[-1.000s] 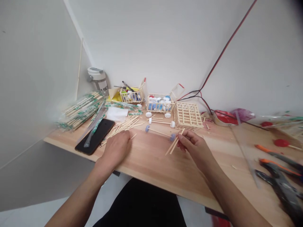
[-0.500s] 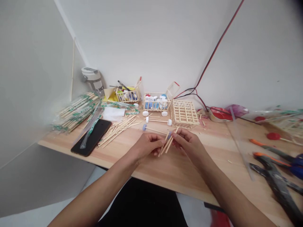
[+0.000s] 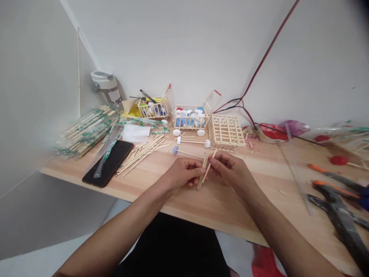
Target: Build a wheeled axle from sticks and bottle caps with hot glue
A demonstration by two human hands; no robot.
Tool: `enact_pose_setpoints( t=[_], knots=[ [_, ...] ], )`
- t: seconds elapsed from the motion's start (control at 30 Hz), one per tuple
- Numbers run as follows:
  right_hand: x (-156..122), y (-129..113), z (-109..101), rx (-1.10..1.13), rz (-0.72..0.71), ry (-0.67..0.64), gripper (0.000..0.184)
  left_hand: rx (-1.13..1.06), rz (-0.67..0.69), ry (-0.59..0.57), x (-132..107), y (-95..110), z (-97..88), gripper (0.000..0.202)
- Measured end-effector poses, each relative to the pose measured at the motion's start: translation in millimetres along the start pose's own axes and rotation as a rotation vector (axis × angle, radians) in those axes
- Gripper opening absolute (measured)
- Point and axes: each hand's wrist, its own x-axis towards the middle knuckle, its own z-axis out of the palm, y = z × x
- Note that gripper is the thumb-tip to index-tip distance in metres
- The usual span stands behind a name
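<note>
Thin wooden sticks [image 3: 201, 177] are pinched in my left hand [image 3: 187, 172], standing close together and tilted. My right hand [image 3: 226, 166] has its thumb and fingers closed on another wooden stick [image 3: 210, 167], right beside those in the left. Just behind my hands lies a stick axle with a bluish bottle-cap wheel [image 3: 175, 150]; its right end is hidden. Farther back is a second axle with white cap wheels [image 3: 192, 142]. A stick-built lattice frame [image 3: 227, 132] stands behind my right hand.
A stick cart [image 3: 190, 119] filled with caps and another stick basket [image 3: 154, 107] stand by the wall. Loose sticks [image 3: 144, 154], a phone [image 3: 108, 163] and bagged sticks [image 3: 86, 130] lie left. Pliers [image 3: 337, 215] and a red lump [image 3: 338, 160] lie right.
My hands have drawn slightly apart, and the sticks in the left hand now sit closer together, separate from the right hand's stick. The whole view has shifted a little.
</note>
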Motion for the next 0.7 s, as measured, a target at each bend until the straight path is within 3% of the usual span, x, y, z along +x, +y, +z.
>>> enact_pose_setpoints(
  t=[0.13,0.23,0.47,0.57,0.7],
  knots=[
    [-1,-7,-12,0.063,-0.063,0.265,0.022,0.037,0.157,0.159,-4,4,-1.4,0.022],
    [-2,-9,-17,0.089,-0.069,0.339,0.021,0.161,0.238,0.223,-9,7,-3.9,0.010],
    [-2,-8,-13,0.053,-0.047,0.268,0.025,0.414,0.208,0.340,-11,-1,-8.7,0.009],
    [-2,-6,-11,0.027,-0.034,0.190,0.028,0.306,0.194,0.318,-8,-3,-10.0,0.009],
    [-1,-4,-7,-0.009,-0.011,0.050,0.032,0.070,0.057,0.192,-6,-3,-9.4,0.022]
  ],
)
